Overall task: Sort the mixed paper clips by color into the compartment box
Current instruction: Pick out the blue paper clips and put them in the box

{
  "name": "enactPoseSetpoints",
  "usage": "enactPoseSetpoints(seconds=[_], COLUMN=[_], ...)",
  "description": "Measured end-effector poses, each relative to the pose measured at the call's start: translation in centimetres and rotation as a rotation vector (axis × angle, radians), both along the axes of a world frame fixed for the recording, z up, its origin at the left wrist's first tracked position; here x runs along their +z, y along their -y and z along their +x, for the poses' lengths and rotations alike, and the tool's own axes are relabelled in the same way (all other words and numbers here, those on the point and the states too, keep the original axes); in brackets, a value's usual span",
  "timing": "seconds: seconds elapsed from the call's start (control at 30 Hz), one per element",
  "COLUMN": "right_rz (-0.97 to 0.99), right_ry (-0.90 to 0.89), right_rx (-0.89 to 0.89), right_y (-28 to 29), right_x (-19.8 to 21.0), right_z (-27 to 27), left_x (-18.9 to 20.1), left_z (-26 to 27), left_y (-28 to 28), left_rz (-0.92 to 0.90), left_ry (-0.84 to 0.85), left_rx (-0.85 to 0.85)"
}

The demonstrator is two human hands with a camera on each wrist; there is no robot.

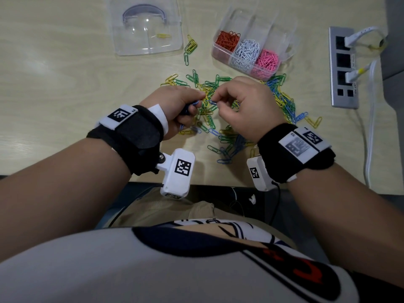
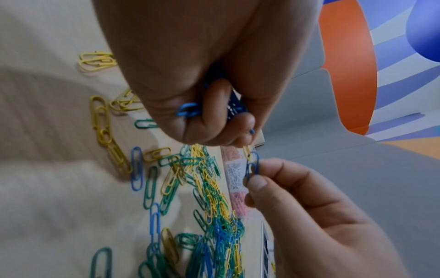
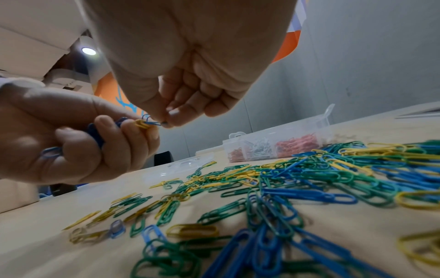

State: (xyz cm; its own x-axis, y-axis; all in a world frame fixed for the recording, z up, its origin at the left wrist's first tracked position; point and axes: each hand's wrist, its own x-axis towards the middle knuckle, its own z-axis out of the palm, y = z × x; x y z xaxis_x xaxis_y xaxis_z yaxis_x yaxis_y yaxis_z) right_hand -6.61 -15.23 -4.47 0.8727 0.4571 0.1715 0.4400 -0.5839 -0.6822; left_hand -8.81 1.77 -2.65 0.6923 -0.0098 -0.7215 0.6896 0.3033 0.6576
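Blue paper clip (image 2: 253,165) pinched at one end between thumb and forefinger of the right hand (image 1: 244,106), held just above the loose pile; its long axis runs toward the left hand, free end pointing at the left fingertips. A yellow clip (image 3: 142,123) is hooked on that free end, touching the left hand's fingertips. Left hand (image 1: 177,110) is a closed fist around a bunch of blue clips (image 2: 188,111), loops poking out between the curled fingers. The two hands sit close together, fingertips nearly meeting. Under and around both hands lies the mixed pile (image 1: 220,119) of green, yellow and blue clips on the table (image 1: 54,84), spreading mostly to the right of the right hand, clips lying at all angles. Beyond the right hand stands the compartment box (image 1: 247,51), clear plastic, with red clips (image 1: 227,40), white clips (image 1: 246,52) and pink clips (image 1: 267,61) each in its own compartment in the near row; the row behind cannot be read. Beyond the left hand, a clear lid (image 1: 146,25) lies flat with one yellow clip on it. A few linked green and yellow clips (image 1: 189,49) lie between lid and box. Far right of the right hand, a power strip (image 1: 343,66) with white plugs.
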Motion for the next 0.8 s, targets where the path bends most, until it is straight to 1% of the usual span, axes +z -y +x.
enactPoseSetpoints(seconds=[0.17,0.33,0.6,0.8], right_rz=[0.021,0.029,-0.057,-0.138], right_ry=[-0.024,-0.028,0.056,0.170], right_rx=[-0.065,-0.094,-0.043,0.071], right_y=[0.30,0.24,-0.64,-0.30], right_x=[-0.06,0.09,0.27,0.14], right_z=[0.14,0.12,0.00,0.44], left_x=[0.04,0.09,0.06,0.21], left_z=[0.05,0.16,0.11,0.21], left_y=[-0.54,-0.69,-0.48,-0.63], left_rz=[-0.015,0.024,-0.020,-0.011], left_ry=[-0.039,-0.046,-0.103,-0.125], left_rx=[-0.012,-0.033,-0.037,-0.062])
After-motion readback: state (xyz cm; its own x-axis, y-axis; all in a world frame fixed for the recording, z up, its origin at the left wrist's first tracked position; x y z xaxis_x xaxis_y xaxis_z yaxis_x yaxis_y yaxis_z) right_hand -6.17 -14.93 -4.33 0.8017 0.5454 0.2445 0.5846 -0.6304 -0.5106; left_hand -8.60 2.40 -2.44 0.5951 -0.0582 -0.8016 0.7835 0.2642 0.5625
